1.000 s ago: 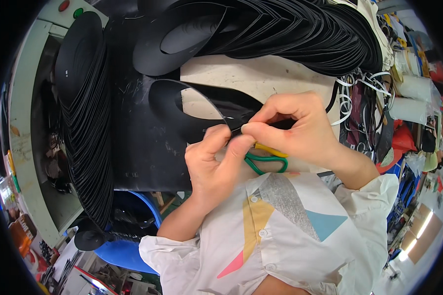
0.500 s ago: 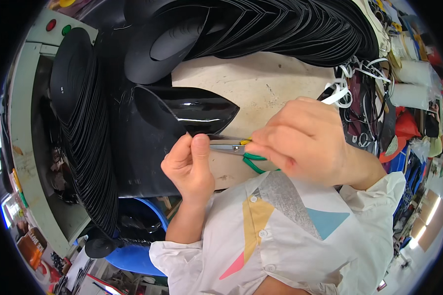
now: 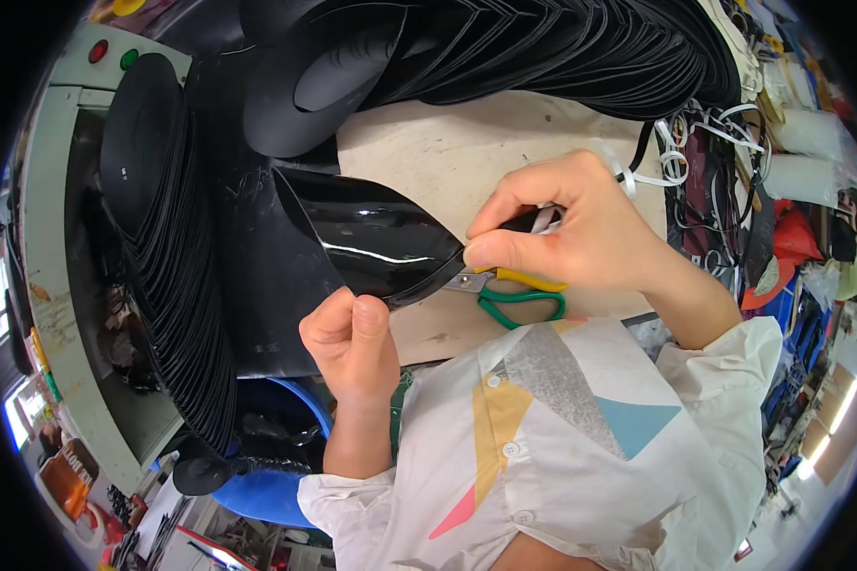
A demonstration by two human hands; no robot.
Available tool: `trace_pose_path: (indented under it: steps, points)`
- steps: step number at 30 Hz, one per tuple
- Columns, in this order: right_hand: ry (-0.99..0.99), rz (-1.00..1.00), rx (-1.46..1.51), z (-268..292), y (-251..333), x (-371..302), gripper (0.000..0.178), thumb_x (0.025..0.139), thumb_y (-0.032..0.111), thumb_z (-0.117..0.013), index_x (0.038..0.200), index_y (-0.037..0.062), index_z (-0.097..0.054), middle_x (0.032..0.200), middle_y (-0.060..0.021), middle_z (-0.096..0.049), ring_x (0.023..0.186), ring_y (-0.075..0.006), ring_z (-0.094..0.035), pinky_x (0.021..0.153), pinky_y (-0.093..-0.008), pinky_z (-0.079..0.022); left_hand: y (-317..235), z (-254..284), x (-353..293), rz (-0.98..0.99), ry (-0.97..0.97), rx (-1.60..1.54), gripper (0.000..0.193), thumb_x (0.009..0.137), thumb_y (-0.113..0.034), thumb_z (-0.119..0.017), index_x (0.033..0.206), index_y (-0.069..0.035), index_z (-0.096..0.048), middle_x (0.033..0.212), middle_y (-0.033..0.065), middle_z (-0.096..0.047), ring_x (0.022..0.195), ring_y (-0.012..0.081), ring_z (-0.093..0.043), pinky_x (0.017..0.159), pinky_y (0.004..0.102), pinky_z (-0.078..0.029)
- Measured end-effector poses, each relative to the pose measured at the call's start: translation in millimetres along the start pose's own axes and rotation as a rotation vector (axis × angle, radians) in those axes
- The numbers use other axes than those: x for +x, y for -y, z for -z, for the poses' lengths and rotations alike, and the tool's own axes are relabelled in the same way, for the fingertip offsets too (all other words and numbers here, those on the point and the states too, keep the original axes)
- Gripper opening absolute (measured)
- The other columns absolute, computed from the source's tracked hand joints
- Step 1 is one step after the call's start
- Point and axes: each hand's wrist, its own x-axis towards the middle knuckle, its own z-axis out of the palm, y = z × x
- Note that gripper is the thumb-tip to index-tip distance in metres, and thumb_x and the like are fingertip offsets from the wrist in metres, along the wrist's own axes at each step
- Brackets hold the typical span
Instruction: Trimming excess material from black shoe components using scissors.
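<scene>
A glossy black shoe upper (image 3: 376, 233), folded and pointed at its right end, is stretched between my hands above the worktable. My left hand (image 3: 352, 347) pinches its lower edge between thumb and fingers. At the pointed tip, my right hand (image 3: 571, 228) closes thumb and forefinger on the piece. Something dark with a whitish part (image 3: 545, 220) sits inside the curl of my right fingers; its kind is not clear. Beneath the tip lie scissors (image 3: 523, 293) with one green and one yellow handle, their blades partly covered by the upper.
Long overlapping stacks of black uppers (image 3: 561, 57) fill the back, and another stack (image 3: 176, 285) lines the left beside a grey machine frame (image 3: 52, 162). A blue bin (image 3: 257, 500) stands below left. White strips (image 3: 674, 162) tangle at the right edge of the pale board (image 3: 409, 143).
My right hand has shifted up and left onto the upper's tip, and its fingers show more. My left hand has lowered slightly. The upper has tilted, and more of the scissor handles shows.
</scene>
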Motion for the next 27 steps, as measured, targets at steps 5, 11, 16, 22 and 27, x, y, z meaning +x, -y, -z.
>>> trace_pose_path:
  steps: [5,11,16,22,27]
  points:
    - [0.252,0.038,0.265,-10.1,-22.0,20.1,0.016,0.078,0.016,-0.069,0.083,0.0009,-0.068,0.075,-0.0046,-0.067,0.068,-0.0108,-0.060,0.061,-0.0248,-0.047,-10.8,-1.0,8.4,0.068,0.027,-0.194,0.022,0.093,-0.018,-0.054,0.096,0.004,-0.055,0.097,0.0094,-0.061,0.091,0.0140,-0.057,0.086,0.0310,-0.044]
    - [0.095,0.367,0.030,-42.1,-1.7,23.7,0.011,0.077,0.008,-0.069,0.076,0.0012,-0.060,0.068,-0.0051,-0.054,0.057,-0.0161,-0.048,0.050,-0.0284,-0.036,-40.6,-17.7,11.6,0.013,-0.127,0.008,0.049,0.068,0.001,-0.076,0.111,0.006,-0.051,0.100,0.0095,-0.062,0.092,0.0156,-0.059,0.085,0.0287,-0.047]
    - [0.100,0.443,-0.039,-44.0,1.6,22.3,0.011,0.075,0.009,-0.070,0.076,0.0009,-0.062,0.068,-0.0067,-0.057,0.056,-0.0178,-0.053,0.049,-0.0294,-0.039,-57.9,9.7,14.7,0.191,-0.064,-0.247,0.038,0.072,0.005,-0.071,0.107,0.009,-0.055,0.099,0.0123,-0.064,0.088,0.0162,-0.062,0.081,0.0288,-0.048]
    - [0.210,0.181,-0.051,-25.1,3.6,17.5,0.019,0.073,0.011,-0.071,0.089,0.0012,-0.069,0.080,-0.0089,-0.066,0.065,-0.0169,-0.061,0.056,-0.0278,-0.048,-71.6,2.1,16.6,0.222,0.042,0.285,0.014,0.069,0.005,-0.075,0.081,0.004,-0.068,0.077,0.0055,-0.067,0.068,0.0074,-0.058,0.061,0.0212,-0.047]
    - [-0.155,0.101,-0.216,57.9,-31.6,0.9,0.020,0.070,0.005,-0.072,0.089,0.0003,-0.069,0.084,-0.0076,-0.068,0.078,-0.0180,-0.064,0.071,-0.0289,-0.051,-60.4,11.8,21.9,0.170,-0.039,0.271,0.012,0.070,0.006,-0.073,0.080,0.003,-0.067,0.077,0.0050,-0.067,0.067,0.0082,-0.059,0.062,0.0227,-0.048]
